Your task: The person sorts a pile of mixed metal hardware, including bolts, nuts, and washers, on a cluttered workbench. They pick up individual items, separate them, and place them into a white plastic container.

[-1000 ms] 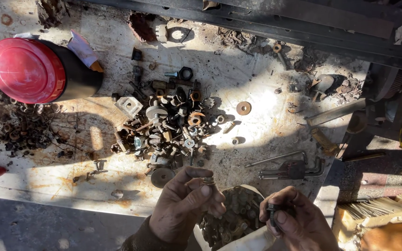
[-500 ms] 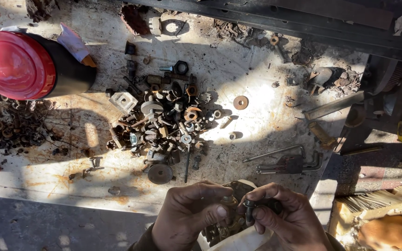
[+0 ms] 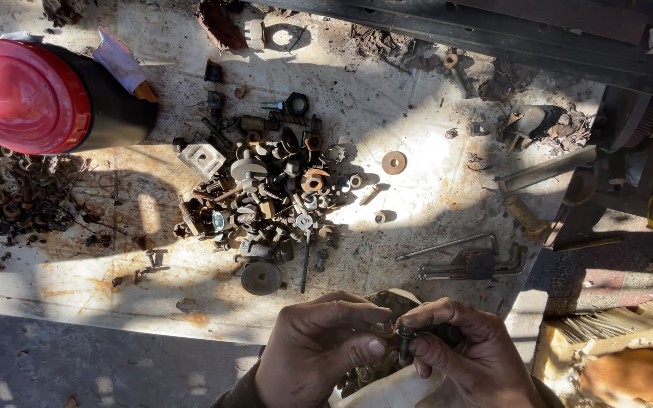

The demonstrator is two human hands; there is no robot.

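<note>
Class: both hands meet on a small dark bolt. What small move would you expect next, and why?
Probably the right hand turns the bolt while the left hand steadies it: fingertips of both pinch it over the white container.

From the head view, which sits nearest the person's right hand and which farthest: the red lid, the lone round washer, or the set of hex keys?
From the right hand:
1. Hex keys, just above it.
2. Round washer, farther up, mid-table.
3. Red lid, far upper left.
</note>
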